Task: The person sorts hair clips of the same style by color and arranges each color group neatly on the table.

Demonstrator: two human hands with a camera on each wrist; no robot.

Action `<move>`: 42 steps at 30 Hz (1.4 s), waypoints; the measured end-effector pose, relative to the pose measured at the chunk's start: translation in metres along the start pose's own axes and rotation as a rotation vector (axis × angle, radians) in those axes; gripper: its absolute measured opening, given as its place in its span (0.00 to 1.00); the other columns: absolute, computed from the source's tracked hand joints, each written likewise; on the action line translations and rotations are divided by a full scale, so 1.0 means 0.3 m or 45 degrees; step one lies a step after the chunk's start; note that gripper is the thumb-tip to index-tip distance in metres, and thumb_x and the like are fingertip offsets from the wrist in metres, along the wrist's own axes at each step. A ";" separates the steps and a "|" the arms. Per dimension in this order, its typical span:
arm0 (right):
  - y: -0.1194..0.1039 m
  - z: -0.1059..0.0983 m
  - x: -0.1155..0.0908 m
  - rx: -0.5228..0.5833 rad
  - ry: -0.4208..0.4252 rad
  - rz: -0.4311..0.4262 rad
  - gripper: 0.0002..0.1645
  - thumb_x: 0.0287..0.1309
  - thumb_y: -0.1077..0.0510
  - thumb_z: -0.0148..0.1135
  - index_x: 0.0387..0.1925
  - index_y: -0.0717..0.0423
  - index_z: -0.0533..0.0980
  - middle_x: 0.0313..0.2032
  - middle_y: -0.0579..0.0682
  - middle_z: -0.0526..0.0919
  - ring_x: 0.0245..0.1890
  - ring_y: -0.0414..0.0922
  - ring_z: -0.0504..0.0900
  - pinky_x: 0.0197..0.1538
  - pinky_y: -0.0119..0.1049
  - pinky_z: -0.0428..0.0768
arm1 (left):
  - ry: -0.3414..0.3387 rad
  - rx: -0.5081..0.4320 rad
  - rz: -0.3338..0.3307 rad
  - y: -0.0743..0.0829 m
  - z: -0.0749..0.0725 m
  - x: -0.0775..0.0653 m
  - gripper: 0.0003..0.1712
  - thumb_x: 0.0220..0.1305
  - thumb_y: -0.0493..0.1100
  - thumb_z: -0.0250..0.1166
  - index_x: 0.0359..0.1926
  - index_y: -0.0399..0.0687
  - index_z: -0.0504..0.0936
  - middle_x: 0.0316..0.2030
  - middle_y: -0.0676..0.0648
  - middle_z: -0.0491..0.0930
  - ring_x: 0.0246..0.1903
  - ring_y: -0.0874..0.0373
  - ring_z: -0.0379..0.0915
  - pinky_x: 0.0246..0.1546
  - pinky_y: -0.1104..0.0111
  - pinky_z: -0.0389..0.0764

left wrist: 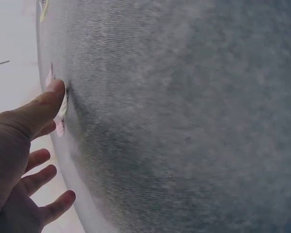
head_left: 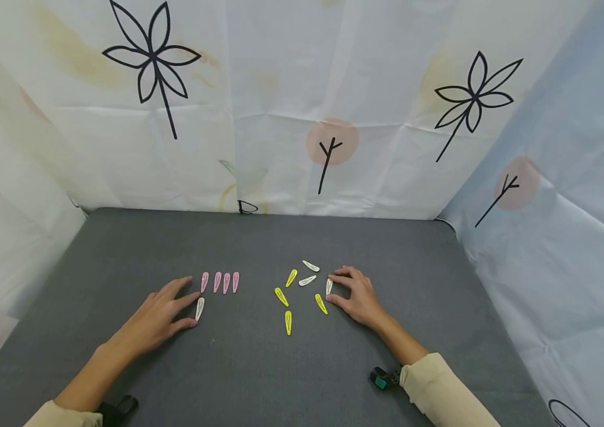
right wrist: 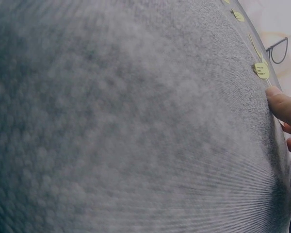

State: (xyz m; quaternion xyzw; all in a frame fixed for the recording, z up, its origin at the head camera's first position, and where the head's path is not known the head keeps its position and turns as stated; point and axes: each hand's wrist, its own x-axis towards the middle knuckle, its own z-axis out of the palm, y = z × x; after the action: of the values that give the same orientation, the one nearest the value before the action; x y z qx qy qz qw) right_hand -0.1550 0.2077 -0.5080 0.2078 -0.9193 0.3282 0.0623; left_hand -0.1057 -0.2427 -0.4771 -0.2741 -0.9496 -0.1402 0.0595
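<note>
On the left, my left hand (head_left: 157, 320) pinches a white snap hair clip (head_left: 200, 309) lengthwise between thumb and index finger, down at the table surface. Just above it runs a row of several pink hair clips (head_left: 226, 283), standing side by side. My right hand (head_left: 357, 296) holds another white hair clip (head_left: 329, 286) by its two ends, also with thumb and index finger. Beside that hand lie two loose white clips (head_left: 307, 280) and several scattered yellow clips (head_left: 288, 323). In the left wrist view the thumb partly covers the white clip (left wrist: 63, 107).
A dark grey cloth covers the table (head_left: 248, 379). White printed curtains (head_left: 280, 77) rise along its back and sides. A black strap with a small device (head_left: 384, 378) sits at the right wrist.
</note>
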 end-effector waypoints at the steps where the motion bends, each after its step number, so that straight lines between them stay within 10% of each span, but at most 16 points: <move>1: 0.000 0.001 0.000 -0.003 0.004 -0.006 0.29 0.49 0.54 0.78 0.54 0.58 0.83 0.56 0.58 0.77 0.64 0.58 0.70 0.62 0.61 0.61 | 0.023 -0.002 0.010 0.002 -0.002 0.004 0.34 0.52 0.49 0.77 0.58 0.38 0.81 0.63 0.31 0.69 0.62 0.36 0.65 0.48 0.41 0.72; 9: -0.002 0.000 0.001 0.012 0.018 -0.017 0.29 0.48 0.54 0.78 0.53 0.59 0.83 0.56 0.59 0.77 0.63 0.58 0.71 0.61 0.61 0.61 | 0.102 -0.045 0.090 0.063 0.018 0.114 0.32 0.52 0.48 0.78 0.57 0.38 0.82 0.62 0.33 0.72 0.61 0.37 0.68 0.51 0.41 0.73; 21: 0.006 0.009 0.003 0.010 0.010 -0.013 0.29 0.49 0.53 0.78 0.54 0.58 0.83 0.56 0.58 0.77 0.64 0.58 0.70 0.63 0.61 0.61 | 0.048 -0.177 0.268 0.287 0.133 0.345 0.23 0.59 0.51 0.73 0.52 0.42 0.86 0.63 0.34 0.72 0.64 0.40 0.67 0.52 0.41 0.73; 42: 0.006 0.007 -0.006 0.001 0.010 0.007 0.29 0.50 0.53 0.77 0.54 0.57 0.82 0.57 0.58 0.77 0.66 0.59 0.68 0.64 0.62 0.60 | -0.124 -0.174 0.191 0.410 0.221 0.457 0.21 0.66 0.55 0.67 0.55 0.51 0.86 0.66 0.37 0.68 0.69 0.43 0.58 0.57 0.39 0.65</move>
State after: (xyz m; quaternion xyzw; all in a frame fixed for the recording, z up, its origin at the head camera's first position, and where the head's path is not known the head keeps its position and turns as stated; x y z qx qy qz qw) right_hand -0.1541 0.2083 -0.5110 0.2042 -0.9195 0.3295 0.0651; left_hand -0.1576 -0.0542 -0.4857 -0.3541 -0.9164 -0.1864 0.0047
